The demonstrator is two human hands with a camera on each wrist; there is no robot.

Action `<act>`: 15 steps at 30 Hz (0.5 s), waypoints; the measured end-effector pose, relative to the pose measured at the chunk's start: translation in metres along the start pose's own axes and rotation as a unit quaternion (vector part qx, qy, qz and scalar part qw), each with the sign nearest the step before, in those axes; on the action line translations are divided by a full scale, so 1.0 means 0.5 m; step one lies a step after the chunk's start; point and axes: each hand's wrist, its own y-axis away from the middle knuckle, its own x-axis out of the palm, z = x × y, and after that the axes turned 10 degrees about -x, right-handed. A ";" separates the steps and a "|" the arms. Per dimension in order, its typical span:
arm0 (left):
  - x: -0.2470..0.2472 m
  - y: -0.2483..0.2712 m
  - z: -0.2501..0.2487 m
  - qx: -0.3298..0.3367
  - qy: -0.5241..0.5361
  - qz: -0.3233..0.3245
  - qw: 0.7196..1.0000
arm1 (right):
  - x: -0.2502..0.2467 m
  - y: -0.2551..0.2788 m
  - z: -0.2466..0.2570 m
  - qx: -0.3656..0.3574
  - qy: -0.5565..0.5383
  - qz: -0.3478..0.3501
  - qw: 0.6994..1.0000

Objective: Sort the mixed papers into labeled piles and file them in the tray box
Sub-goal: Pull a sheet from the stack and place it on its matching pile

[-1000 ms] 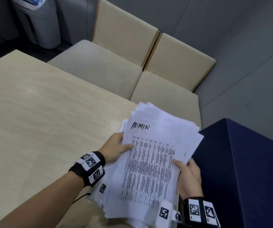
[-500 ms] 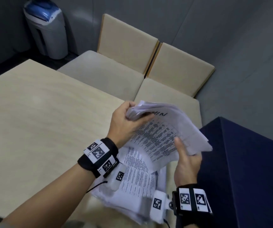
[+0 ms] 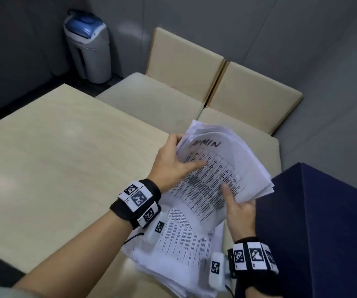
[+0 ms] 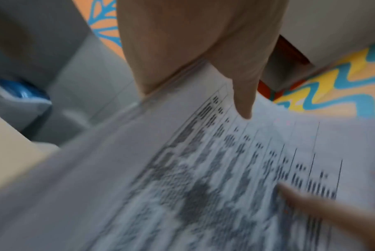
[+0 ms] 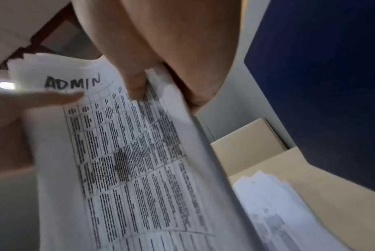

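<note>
From the head view, the left hand (image 3: 171, 166) and the right hand (image 3: 241, 208) pinch opposite edges of the ADMIN stack (image 3: 222, 168), raised over the table's (image 3: 55, 168) near right corner above the loose papers (image 3: 186, 250) lying there, beside the dark blue box (image 3: 319, 233). The left wrist view, blurred, shows a thumb pressed on the printed top sheet (image 4: 203, 178). The right wrist view shows thumb above and fingers beneath, clamping the stack's edge.
</note>
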 end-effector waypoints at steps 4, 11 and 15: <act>-0.080 0.021 0.052 -0.014 -0.216 -0.062 0.974 | 0.026 -0.024 0.031 -0.037 -0.018 -0.053 0.998; -0.270 0.058 0.135 -0.117 -0.224 -0.018 0.967 | 0.162 -0.006 0.039 0.062 -0.093 -0.071 0.991; -0.367 0.063 0.168 -0.126 -0.120 -0.015 0.985 | 0.260 -0.007 0.021 0.048 -0.064 -0.062 0.995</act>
